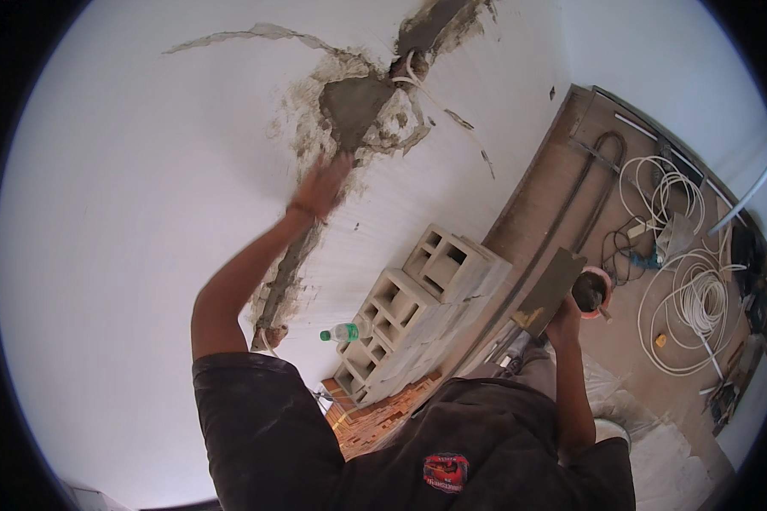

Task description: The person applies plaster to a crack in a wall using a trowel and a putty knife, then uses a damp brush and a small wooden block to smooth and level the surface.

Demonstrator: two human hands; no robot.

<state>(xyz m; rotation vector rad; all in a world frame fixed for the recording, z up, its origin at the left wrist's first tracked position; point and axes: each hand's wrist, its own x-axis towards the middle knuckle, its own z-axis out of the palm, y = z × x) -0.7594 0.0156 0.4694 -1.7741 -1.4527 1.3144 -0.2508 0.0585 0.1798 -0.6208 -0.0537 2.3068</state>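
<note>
My left hand (324, 186) is raised to the white wall, fingers stretched out against the lower end of a grey mortar patch (354, 104). Nothing shows in that hand, though its fingertips are partly blurred. Below it, a mortar-filled channel (283, 281) runs down the wall. Low on the right, my right hand (564, 327) grips a flat rectangular plastering float (549, 288) smeared with grey mortar; the grip itself is mostly hidden. Just beyond the float sits a pink bucket (605, 279) with dark mortar and a tool handle in it. White cables (413, 72) poke from the wall above.
Hollow concrete blocks (435, 264) are stacked along the wall, with a green-labelled plastic bottle (343, 332) on them. Coiled white cable (697, 298), a blue power tool (646, 258) and long dark bars (571, 204) lie on the floor. Reddish bricks (379, 419) lie below the blocks.
</note>
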